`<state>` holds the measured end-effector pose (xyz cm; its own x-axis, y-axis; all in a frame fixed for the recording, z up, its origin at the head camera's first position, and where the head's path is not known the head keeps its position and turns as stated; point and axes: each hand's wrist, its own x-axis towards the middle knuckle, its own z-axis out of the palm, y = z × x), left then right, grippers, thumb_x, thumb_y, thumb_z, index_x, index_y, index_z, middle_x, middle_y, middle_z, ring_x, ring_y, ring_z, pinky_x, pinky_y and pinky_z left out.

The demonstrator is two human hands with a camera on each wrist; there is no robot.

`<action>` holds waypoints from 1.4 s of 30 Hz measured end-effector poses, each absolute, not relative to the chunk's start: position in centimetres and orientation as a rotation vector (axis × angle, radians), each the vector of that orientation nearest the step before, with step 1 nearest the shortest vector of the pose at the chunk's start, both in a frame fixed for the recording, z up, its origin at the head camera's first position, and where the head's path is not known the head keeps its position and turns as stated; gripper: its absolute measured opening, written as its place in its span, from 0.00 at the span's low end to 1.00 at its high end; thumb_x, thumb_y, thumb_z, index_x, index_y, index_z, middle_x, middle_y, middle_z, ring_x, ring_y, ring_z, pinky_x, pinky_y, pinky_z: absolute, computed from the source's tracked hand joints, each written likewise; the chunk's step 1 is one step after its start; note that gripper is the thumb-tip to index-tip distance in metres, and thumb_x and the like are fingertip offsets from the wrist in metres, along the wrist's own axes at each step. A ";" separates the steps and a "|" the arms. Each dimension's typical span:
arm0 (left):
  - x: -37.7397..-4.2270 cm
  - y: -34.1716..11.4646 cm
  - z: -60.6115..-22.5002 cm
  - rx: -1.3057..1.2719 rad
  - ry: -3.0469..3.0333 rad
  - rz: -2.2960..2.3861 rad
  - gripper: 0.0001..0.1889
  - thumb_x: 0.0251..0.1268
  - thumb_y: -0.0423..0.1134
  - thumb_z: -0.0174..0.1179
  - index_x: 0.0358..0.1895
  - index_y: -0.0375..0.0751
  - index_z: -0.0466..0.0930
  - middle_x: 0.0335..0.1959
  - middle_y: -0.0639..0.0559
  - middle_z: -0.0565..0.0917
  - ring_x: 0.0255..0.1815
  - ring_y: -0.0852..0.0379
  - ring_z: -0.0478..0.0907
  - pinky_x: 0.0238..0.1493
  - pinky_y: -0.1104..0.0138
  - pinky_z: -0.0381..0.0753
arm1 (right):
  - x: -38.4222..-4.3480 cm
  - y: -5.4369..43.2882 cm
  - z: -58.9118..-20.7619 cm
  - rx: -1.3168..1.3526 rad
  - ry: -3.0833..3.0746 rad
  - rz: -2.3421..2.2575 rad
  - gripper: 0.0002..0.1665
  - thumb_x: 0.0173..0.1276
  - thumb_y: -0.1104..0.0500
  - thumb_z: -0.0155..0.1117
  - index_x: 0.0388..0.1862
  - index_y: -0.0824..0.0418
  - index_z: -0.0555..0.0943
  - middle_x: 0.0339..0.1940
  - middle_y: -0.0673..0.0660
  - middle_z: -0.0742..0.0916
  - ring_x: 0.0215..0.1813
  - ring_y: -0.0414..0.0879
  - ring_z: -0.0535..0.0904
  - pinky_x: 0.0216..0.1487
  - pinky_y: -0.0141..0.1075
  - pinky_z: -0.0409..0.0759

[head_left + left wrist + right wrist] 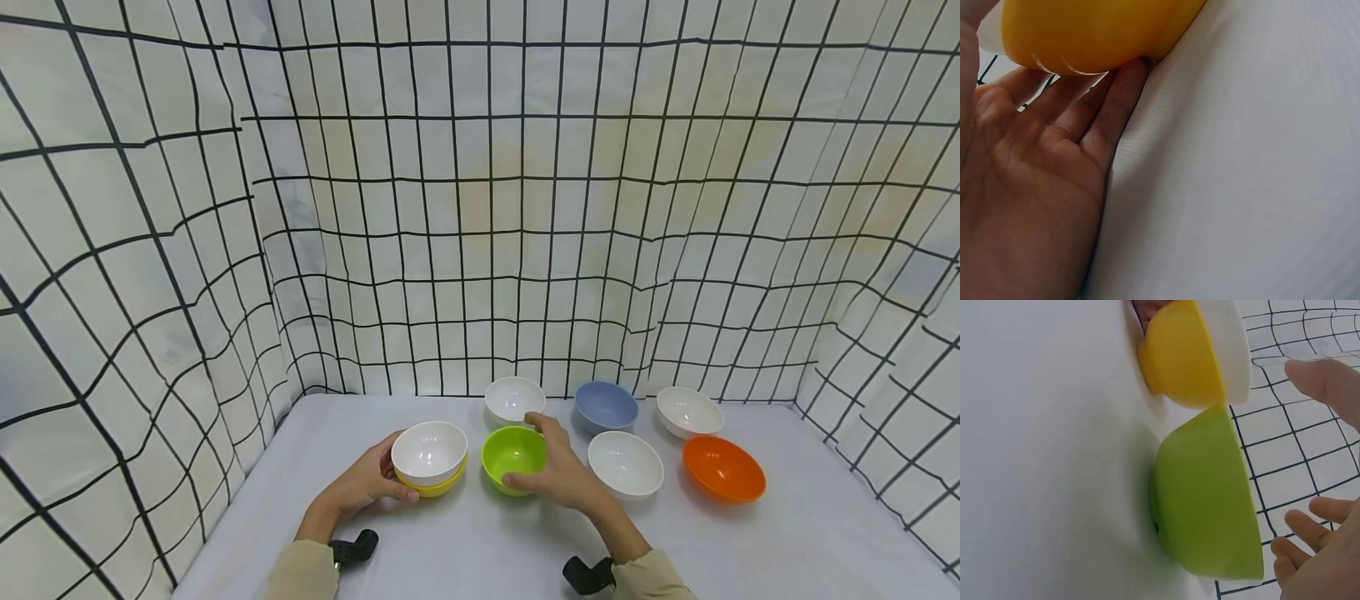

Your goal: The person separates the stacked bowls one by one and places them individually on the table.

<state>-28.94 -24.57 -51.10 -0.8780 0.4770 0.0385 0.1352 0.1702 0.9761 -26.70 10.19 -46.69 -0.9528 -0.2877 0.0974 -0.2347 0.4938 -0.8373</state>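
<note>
At the left, my left hand (pixel 367 477) holds a yellow bowl (pixel 433 490) from its side, thumb at the front and fingers round the back. A white bowl (pixel 429 454) sits nested in the yellow one. In the left wrist view, fingers (pixel 1119 103) lie against the lower side of the yellow bowl (pixel 1097 34). Beside that stack stands a green bowl (pixel 512 454), upright on the table. My right hand (pixel 561 469) is spread at its right edge. From the right wrist, the fingers (pixel 1304 531) show apart from the green bowl (pixel 1210 500), gripping nothing.
Behind the green bowl stands a white bowl (pixel 513 400), with a blue bowl (pixel 606 407) to its right. Further right are two more white bowls and an orange bowl (pixel 723 469). A white cloth covers the table (pixel 480 554); black-gridded white sheeting (pixel 540 208) encloses it.
</note>
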 end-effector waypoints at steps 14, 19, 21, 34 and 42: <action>-29.0 -24.6 -51.2 0.569 2.181 1.760 0.55 0.48 0.32 0.80 0.79 0.39 0.55 0.78 0.39 0.63 0.81 0.42 0.58 0.65 0.86 0.64 | -25.7 8.6 -46.0 -0.639 2.601 -1.536 0.53 0.55 0.50 0.80 0.75 0.56 0.63 0.72 0.60 0.73 0.72 0.57 0.68 0.72 0.59 0.69; -29.0 -24.6 -51.3 0.585 2.164 1.770 0.53 0.48 0.31 0.80 0.79 0.40 0.57 0.77 0.41 0.65 0.72 0.67 0.68 0.67 0.84 0.67 | -25.5 7.6 -46.3 -0.679 2.558 -1.515 0.54 0.55 0.46 0.80 0.76 0.54 0.62 0.73 0.57 0.73 0.75 0.56 0.67 0.75 0.61 0.66; -29.0 -24.7 -51.3 0.586 2.167 1.771 0.53 0.48 0.32 0.80 0.78 0.41 0.57 0.76 0.42 0.66 0.69 0.72 0.68 0.67 0.84 0.66 | -25.4 7.2 -46.4 -0.690 2.555 -1.495 0.54 0.56 0.45 0.80 0.77 0.53 0.62 0.73 0.55 0.74 0.75 0.56 0.67 0.76 0.60 0.67; -29.1 -24.8 -51.5 0.670 2.167 1.768 0.53 0.49 0.33 0.80 0.78 0.38 0.57 0.76 0.36 0.66 0.72 0.64 0.68 0.66 0.83 0.67 | -25.8 3.7 -46.3 -0.713 2.599 -1.423 0.57 0.56 0.41 0.79 0.78 0.56 0.62 0.73 0.55 0.75 0.75 0.53 0.69 0.75 0.56 0.71; -29.2 -24.8 -51.4 0.661 2.196 1.746 0.51 0.50 0.34 0.80 0.78 0.38 0.58 0.75 0.37 0.67 0.74 0.56 0.67 0.66 0.82 0.68 | -27.4 1.9 -46.1 -0.684 2.696 -1.317 0.61 0.51 0.36 0.80 0.76 0.63 0.65 0.72 0.60 0.76 0.74 0.56 0.67 0.74 0.58 0.71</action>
